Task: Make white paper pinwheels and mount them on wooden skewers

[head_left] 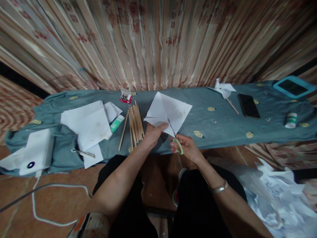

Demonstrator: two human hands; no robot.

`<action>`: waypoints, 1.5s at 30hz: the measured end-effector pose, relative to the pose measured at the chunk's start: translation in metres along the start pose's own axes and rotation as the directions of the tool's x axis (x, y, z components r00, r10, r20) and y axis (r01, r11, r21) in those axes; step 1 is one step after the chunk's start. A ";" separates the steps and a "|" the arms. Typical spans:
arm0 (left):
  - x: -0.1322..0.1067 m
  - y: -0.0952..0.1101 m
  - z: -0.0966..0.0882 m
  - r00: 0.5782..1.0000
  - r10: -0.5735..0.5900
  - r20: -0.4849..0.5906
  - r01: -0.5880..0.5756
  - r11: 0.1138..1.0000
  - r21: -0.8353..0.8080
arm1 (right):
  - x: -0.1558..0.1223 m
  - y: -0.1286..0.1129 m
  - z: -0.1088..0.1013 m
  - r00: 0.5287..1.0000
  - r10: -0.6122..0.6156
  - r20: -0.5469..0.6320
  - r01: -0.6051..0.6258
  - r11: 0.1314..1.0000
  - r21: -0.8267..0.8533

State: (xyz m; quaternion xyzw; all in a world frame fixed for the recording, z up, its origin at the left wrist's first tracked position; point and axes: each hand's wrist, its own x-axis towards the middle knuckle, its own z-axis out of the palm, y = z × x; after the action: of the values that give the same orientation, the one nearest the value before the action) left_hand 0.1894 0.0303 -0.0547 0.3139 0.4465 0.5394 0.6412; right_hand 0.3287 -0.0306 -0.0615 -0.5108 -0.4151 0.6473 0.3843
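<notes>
A square of white paper [175, 107] with crease lines is held over the front of the cloth-covered table. My left hand [155, 134] pinches it at its lower left side, thumb on top. A cut shows at the paper's left corner. My right hand [186, 146] grips scissors [178, 147] with light green handles. Their blades lie at the paper's near corner, pointing toward its middle. Just left of my left hand lie several thin wooden sticks [135, 120]. Behind the sticks is a small open red box [125, 98] with small metal pieces inside.
White sheets [89, 124], a green-and-white tube [117, 124], a pen [85, 154] and a white device [37, 150] with a cable lie left. Rightward are a paper pinwheel [221, 88], a phone [249, 105], a small bottle [291, 120] and a blue-framed tablet [294, 86]. Crumpled paper [277, 195] fills the lower right.
</notes>
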 end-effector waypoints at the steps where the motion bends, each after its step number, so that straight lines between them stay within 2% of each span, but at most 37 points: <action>1: 0.000 0.000 0.000 1.000 0.000 -0.003 0.000 1.000 -0.002 | 0.000 0.000 0.000 1.000 -0.002 0.000 0.002 1.000 -0.003; 10: -0.002 0.000 0.001 1.000 0.009 0.024 -0.009 1.000 0.002 | 0.000 0.000 0.000 1.000 -0.012 0.005 0.012 1.000 -0.017; 15: -0.001 -0.002 0.001 1.000 0.011 -0.007 -0.011 1.000 0.004 | 0.001 0.001 0.000 1.000 -0.005 -0.002 0.005 1.000 -0.020; 21: 0.000 -0.005 -0.001 0.999 0.008 0.034 -0.009 1.000 0.017 | 0.001 0.002 -0.002 1.000 -0.021 0.007 0.021 1.000 -0.012; 28: 0.001 -0.006 -0.002 0.999 0.037 0.023 -0.037 0.999 0.007 | 0.002 0.004 -0.002 1.000 -0.027 0.003 0.027 0.999 -0.020; 37: -0.001 -0.004 0.000 1.000 0.010 0.013 -0.010 1.000 -0.003 | 0.002 0.003 -0.001 1.000 -0.014 -0.008 0.014 1.000 -0.014; 42: 0.003 0.000 -0.003 1.000 0.001 -0.009 -0.002 1.000 -0.027 | -0.001 0.001 -0.002 0.999 0.034 0.032 -0.032 0.998 -0.056; 45: 0.009 0.004 -0.007 0.998 0.035 -0.057 -0.041 0.995 -0.091 | -0.006 -0.003 -0.007 0.992 0.078 0.096 -0.067 0.991 -0.117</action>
State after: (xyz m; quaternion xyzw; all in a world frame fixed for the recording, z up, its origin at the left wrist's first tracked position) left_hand 0.1817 0.0397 -0.0561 0.2775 0.4326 0.5799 0.6321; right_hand 0.3366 -0.0344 -0.0577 -0.5135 -0.4512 0.6610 0.3096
